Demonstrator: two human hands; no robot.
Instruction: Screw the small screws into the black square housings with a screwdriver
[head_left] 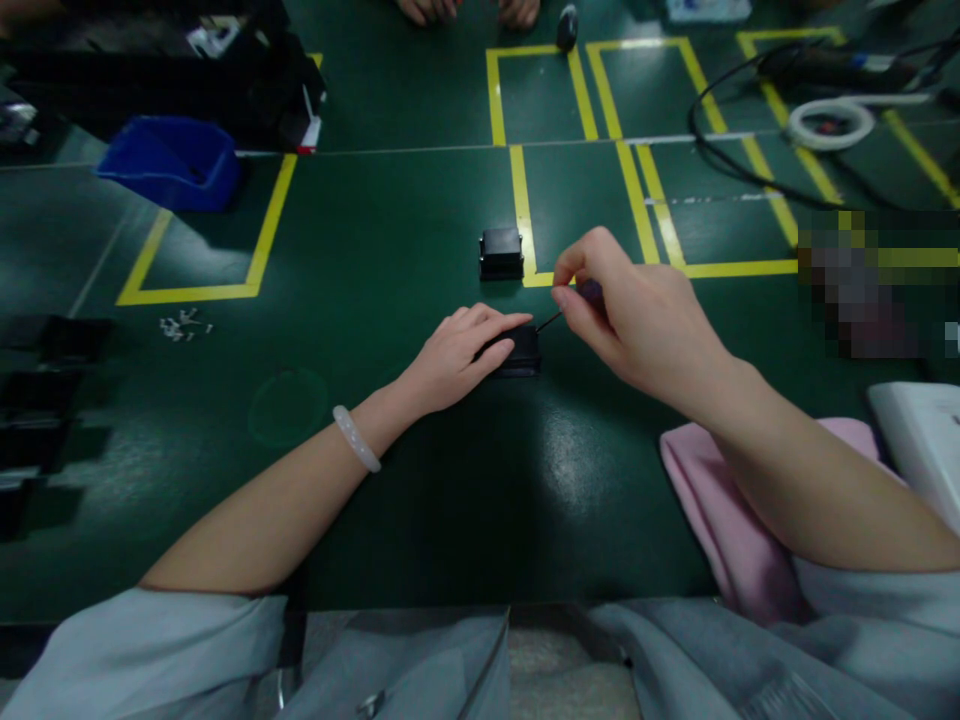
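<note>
A: Where is the small black box [517, 352]?

B: It lies on the green counter [420, 500], in the middle, close in front of the person. The left hand [457, 355] rests flat over it, fingers closed down on its top and holding it in place.

A: And the right hand [634, 315]?

B: It is just to the right of the box. Its fingers pinch a thin tool [574, 303] with a dark handle, and the metal tip points at the right edge of the box, touching it or almost.

A: What is around the box?

B: A second black box [501, 253] stands behind it, beside a yellow line [523, 215]. Far to the left of the box is a blue bin [176, 162], and nearer a little heap of small white parts [182, 325]. To the right, under the forearm, lies a pink cloth [720, 510].
</note>
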